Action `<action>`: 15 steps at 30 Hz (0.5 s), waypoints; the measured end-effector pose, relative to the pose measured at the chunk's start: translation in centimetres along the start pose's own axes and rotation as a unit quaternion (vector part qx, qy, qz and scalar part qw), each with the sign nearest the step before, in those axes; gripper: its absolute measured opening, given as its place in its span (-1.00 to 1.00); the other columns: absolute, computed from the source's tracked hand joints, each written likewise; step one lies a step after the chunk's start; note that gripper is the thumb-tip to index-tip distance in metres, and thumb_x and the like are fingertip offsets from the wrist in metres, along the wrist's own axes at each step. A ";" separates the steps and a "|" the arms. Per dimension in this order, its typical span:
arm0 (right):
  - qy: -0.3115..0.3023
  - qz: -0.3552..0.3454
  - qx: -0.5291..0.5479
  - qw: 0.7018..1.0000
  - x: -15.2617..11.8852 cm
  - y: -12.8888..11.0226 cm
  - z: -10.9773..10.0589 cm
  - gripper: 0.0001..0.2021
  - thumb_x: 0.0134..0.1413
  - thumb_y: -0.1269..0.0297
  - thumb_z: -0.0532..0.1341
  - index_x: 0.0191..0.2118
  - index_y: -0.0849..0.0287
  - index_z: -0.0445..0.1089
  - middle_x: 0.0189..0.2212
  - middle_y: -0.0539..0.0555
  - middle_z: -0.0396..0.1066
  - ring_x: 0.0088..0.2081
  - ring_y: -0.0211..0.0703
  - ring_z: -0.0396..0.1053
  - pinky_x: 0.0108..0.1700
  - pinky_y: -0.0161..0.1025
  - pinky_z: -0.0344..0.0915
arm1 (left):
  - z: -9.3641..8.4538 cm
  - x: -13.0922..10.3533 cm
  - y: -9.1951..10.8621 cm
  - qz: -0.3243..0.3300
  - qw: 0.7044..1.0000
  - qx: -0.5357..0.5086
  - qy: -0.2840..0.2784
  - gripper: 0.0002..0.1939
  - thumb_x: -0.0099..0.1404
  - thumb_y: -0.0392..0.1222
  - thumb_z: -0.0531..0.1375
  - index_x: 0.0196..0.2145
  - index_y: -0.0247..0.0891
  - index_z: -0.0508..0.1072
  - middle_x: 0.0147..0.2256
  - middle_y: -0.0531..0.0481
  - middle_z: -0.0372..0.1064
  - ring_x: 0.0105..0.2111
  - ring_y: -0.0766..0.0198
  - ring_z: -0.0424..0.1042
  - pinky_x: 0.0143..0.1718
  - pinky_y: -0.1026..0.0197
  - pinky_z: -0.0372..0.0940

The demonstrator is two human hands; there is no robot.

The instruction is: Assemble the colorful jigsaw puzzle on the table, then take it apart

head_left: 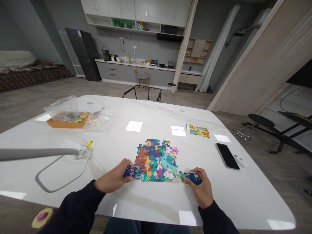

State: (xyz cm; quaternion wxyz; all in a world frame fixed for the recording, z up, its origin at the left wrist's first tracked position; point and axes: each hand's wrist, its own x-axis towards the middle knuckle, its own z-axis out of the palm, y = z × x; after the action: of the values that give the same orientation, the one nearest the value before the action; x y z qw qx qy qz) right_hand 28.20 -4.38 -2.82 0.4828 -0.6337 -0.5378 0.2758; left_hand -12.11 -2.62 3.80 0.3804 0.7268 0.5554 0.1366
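A partly joined jigsaw puzzle [158, 162] with a bear, rabbits and flowers lies flat on the white table [156, 201] in front of me. Its top edge is stepped and uneven. At its lower left corner, my left hand [115, 175] is closed round dark blue puzzle pieces [128, 171], thumb below and fingers above. On the opposite side, my right hand [201, 187] grips more dark blue puzzle pieces [193, 177] by the lower right corner. Fingers partly cover the pieces in both hands, and I cannot tell how many there are.
An orange box [65, 124] with plastic wrapping [102, 121] sits at the back left. A grey lamp-like stand [41, 177] occupies the left side. To the right lie a picture card [198, 131], a black phone [227, 156] and a small white object [240, 161].
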 end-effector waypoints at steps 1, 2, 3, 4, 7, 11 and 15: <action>-0.014 -0.001 0.004 1.000 -0.1 -0.1 -0.1 -0.57 -0.02 0.12 0.44 -0.05 0.04 0.35 -0.23 0.09 0.53 -0.18 0.09 0.53 -0.06 0.05 0.50 | 0.6 0.2 0.4 0.018 1.000 0.003 0.004 -0.66 0.24 -0.17 0.19 -0.03 -0.16 0.28 0.03 -0.15 0.31 -0.03 0.04 0.44 0.09 -0.02 0.35; -0.034 -0.009 0.004 0.999 -0.1 -0.3 -0.2 -0.55 -0.01 0.13 0.43 0.00 0.05 0.38 -0.19 0.11 0.54 -0.14 0.10 0.53 -0.01 0.06 0.49 | 1.2 0.3 0.9 0.029 1.000 0.008 0.009 -0.62 0.22 -0.21 0.19 0.01 -0.16 0.28 0.10 -0.18 0.25 0.01 0.03 0.43 0.14 -0.04 0.32; -0.060 -0.018 -0.003 0.998 0.0 -0.4 -0.3 -0.51 -0.01 0.15 0.42 0.06 0.06 0.40 -0.12 0.14 0.55 -0.07 0.12 0.53 0.06 0.08 0.47 | 1.7 0.5 1.3 0.029 0.999 0.013 0.011 -0.58 0.22 -0.24 0.19 0.04 -0.16 0.28 0.14 -0.19 0.20 0.02 0.02 0.43 0.15 -0.04 0.32; -0.087 -0.029 -0.014 0.996 0.1 -0.6 -0.3 -0.48 -0.02 0.17 0.42 0.10 0.06 0.43 -0.05 0.16 0.54 -0.01 0.14 0.52 0.12 0.09 0.44 | 2.1 0.7 1.6 0.023 1.000 0.017 0.012 -0.55 0.21 -0.26 0.19 0.07 -0.16 0.28 0.16 -0.20 0.17 0.02 0.02 0.44 0.14 -0.05 0.32; -0.145 -0.049 -0.062 0.986 0.5 -1.1 -0.4 -0.42 -0.09 0.25 0.39 0.15 0.05 0.47 0.03 0.15 0.53 0.09 0.18 0.48 0.21 0.12 0.38 | 2.9 0.9 2.3 0.007 0.999 0.034 0.016 -0.52 0.21 -0.30 0.21 0.09 -0.13 0.32 0.12 -0.15 0.20 0.02 0.01 0.44 0.11 -0.03 0.32; -0.143 -0.056 -0.117 0.981 0.4 -1.2 0.0 -0.39 -0.14 0.35 0.35 0.15 0.06 0.49 -0.06 0.17 0.54 0.03 0.22 0.46 0.17 0.19 0.37 | 3.2 0.7 2.4 -0.017 0.996 0.072 0.041 -0.52 0.20 -0.36 0.25 0.07 -0.16 0.34 -0.06 -0.13 0.31 0.03 -0.07 0.41 0.10 -0.05 0.31; -0.110 -0.051 -0.126 0.985 -0.4 -1.1 0.4 -0.47 -0.13 0.37 0.32 0.08 0.03 0.52 -0.07 0.17 0.50 0.02 0.23 0.45 0.16 0.19 0.37 | 3.7 0.5 2.4 -0.022 0.995 0.072 0.071 -0.46 0.19 -0.41 0.26 0.11 -0.15 0.32 0.06 -0.18 0.27 0.06 -0.05 0.40 0.12 -0.02 0.31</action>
State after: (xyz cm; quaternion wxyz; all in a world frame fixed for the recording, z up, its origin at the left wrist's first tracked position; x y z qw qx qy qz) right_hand 27.27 -4.65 -2.06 0.3504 -0.6274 -0.6494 0.2487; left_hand -8.01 -3.87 2.90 0.2897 0.7282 0.6055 0.1385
